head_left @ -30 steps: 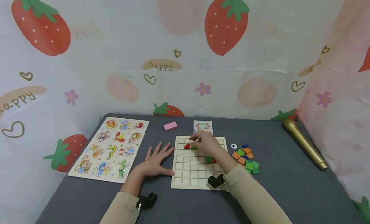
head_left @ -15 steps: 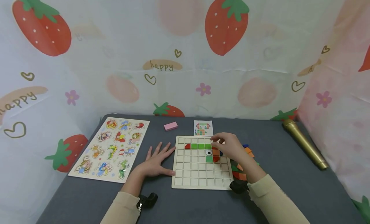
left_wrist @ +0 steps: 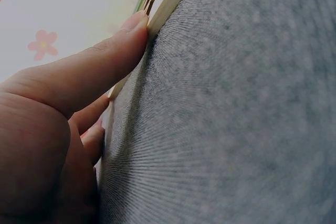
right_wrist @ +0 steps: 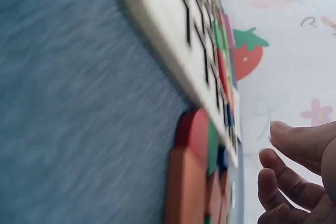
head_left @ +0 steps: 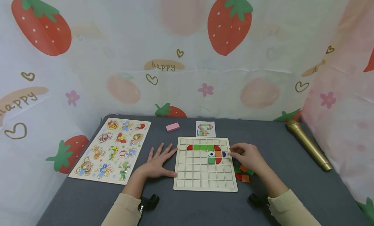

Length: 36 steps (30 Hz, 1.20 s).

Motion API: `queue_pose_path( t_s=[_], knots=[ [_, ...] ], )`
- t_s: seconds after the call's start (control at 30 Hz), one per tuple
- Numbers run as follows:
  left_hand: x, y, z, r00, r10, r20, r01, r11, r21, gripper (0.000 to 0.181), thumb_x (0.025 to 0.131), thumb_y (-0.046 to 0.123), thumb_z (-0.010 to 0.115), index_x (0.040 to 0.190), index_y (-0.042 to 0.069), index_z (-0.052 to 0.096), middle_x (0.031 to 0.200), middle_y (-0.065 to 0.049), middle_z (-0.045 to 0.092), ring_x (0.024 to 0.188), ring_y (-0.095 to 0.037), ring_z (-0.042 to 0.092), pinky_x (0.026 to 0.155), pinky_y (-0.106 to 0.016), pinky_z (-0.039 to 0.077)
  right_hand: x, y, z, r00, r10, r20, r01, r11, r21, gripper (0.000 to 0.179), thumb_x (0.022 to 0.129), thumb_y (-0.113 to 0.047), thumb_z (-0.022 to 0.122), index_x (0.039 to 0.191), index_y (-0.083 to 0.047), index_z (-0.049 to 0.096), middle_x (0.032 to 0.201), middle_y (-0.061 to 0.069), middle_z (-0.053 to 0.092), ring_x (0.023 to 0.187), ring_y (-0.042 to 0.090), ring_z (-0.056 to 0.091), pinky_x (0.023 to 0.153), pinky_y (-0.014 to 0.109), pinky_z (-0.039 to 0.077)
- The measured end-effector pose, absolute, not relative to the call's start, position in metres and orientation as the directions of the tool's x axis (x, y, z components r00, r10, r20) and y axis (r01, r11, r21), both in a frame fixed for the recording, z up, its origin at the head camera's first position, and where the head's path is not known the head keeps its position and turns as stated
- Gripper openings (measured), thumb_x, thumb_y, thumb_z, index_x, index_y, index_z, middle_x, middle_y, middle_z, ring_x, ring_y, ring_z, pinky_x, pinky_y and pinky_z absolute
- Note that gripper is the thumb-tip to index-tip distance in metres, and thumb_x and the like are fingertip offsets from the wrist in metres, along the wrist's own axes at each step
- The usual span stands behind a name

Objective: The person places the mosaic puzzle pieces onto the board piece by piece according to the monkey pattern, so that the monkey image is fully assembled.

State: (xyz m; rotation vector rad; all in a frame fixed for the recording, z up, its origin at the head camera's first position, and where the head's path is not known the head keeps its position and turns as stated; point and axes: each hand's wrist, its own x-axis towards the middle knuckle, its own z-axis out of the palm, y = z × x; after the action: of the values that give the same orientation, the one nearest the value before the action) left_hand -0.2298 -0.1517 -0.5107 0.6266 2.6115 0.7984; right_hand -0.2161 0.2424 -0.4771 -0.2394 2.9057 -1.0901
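Note:
In the head view, a wooden grid board (head_left: 195, 175) lies on the table. My left hand (head_left: 156, 166) rests flat beside it, fingers spread, and the thumb touches its left edge. Several tiles sit in the grid: a row of green tiles (head_left: 203, 147) between red rounded pieces, an eye tile (head_left: 211, 153), an orange tile (head_left: 218, 154) and a blue half-round (head_left: 223, 154). Off the board's right edge, my right hand (head_left: 248, 157) hovers over loose tiles (head_left: 245, 178), hiding part of the pile. Its fingers are loosely bent; the right wrist view shows nothing between them.
Behind the board lies a small pattern card (head_left: 205, 129), with a pink block (head_left: 172, 127) to its left. A picture board of insects (head_left: 112, 151) takes up the table's left side. A gold microphone-shaped cylinder (head_left: 308, 146) lies at the far right.
My right hand has moved right, from above the grid to the loose tiles, uncovering the green row, its red end piece and the eye tile. My left hand has stayed put.

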Motion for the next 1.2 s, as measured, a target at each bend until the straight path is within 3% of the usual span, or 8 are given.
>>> queue_pose_path(
  t_s=[0.27, 0.53, 0.73, 1.2],
  knots=[
    [-0.230, -0.150, -0.510, -0.844, 0.500, -0.192, 0.309, 0.747, 0.588, 0.103, 0.079, 0.061, 0.077, 0.162, 0.031, 0.025, 0.171, -0.001, 0.010, 0.157, -0.032, -0.012, 0.119, -0.062, -0.017, -0.207, 0.263, -0.485, -0.994, -0.111, -0.017, -0.072, 0.746, -0.662, 0.027, 0.093, -0.021, 0.074, 0.116, -0.006, 0.072, 0.100, 0.008, 0.072, 0.070, 0.015, 0.062, 0.060, 0.032, 0.051],
    [-0.229, -0.152, -0.510, -0.846, 0.496, -0.196, 0.301, 0.747, 0.592, 0.103, 0.079, 0.061, 0.077, 0.162, 0.030, 0.025, 0.171, -0.001, 0.010, 0.157, -0.032, -0.012, 0.119, -0.062, -0.017, -0.208, 0.265, -0.485, -0.995, -0.091, -0.038, -0.057, 0.844, -0.533, 0.030, 0.090, -0.027, 0.078, 0.112, -0.007, 0.075, 0.093, 0.004, 0.068, 0.080, 0.018, 0.059, 0.068, 0.038, 0.052],
    [-0.230, -0.153, -0.511, -0.848, 0.496, -0.188, 0.305, 0.746, 0.593, 0.103, 0.078, 0.061, 0.078, 0.162, 0.031, 0.025, 0.171, -0.001, 0.010, 0.157, -0.033, -0.012, 0.119, -0.062, -0.017, -0.211, 0.263, -0.487, -0.996, -0.073, -0.059, -0.036, 0.877, -0.480, 0.027, 0.090, -0.026, 0.078, 0.109, -0.008, 0.076, 0.091, 0.005, 0.066, 0.078, 0.018, 0.057, 0.065, 0.037, 0.050],
    [-0.229, -0.151, -0.508, -0.844, 0.502, -0.189, 0.304, 0.738, 0.603, 0.103, 0.079, 0.059, 0.078, 0.162, 0.030, 0.026, 0.171, -0.001, 0.010, 0.157, -0.033, -0.012, 0.119, -0.062, -0.017, -0.209, 0.260, -0.483, -0.988, -0.048, -0.144, 0.028, 0.876, -0.482, 0.025, 0.092, -0.023, 0.074, 0.109, -0.005, 0.074, 0.083, 0.001, 0.067, 0.073, 0.016, 0.060, 0.061, 0.034, 0.050]
  ],
)
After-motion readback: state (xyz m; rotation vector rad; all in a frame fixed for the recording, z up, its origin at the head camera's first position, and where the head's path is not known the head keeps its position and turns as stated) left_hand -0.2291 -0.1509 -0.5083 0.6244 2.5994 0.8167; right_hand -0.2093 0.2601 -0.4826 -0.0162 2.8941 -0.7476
